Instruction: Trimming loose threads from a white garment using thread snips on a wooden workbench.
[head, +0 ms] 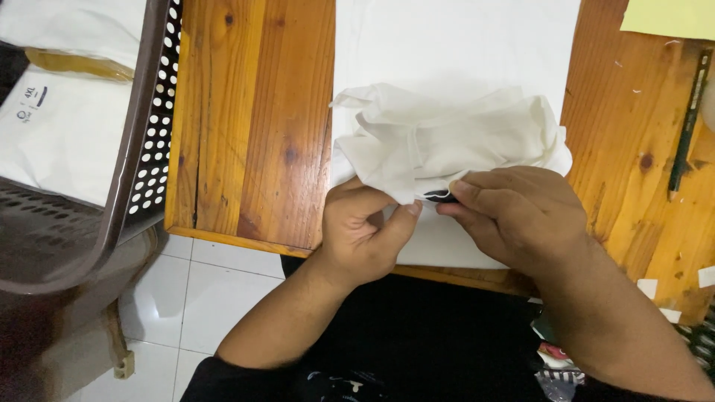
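A crumpled white cloth (447, 134) lies bunched on a flat white sheet (454, 45) on the wooden table (253, 126). My left hand (365, 231) pinches the cloth's near edge between thumb and fingers. My right hand (521, 216) grips the same edge just to the right. A small dark tag or label (439, 196) shows between the two hands. Both hands sit at the table's near edge.
A brown perforated plastic basket (141, 126) stands at the left, holding white packaged items (59, 134). A green pencil (689, 119) and a yellow paper (670, 16) lie at the right. Small paper scraps (648, 287) are near the right edge. White floor tiles (208, 298) show below.
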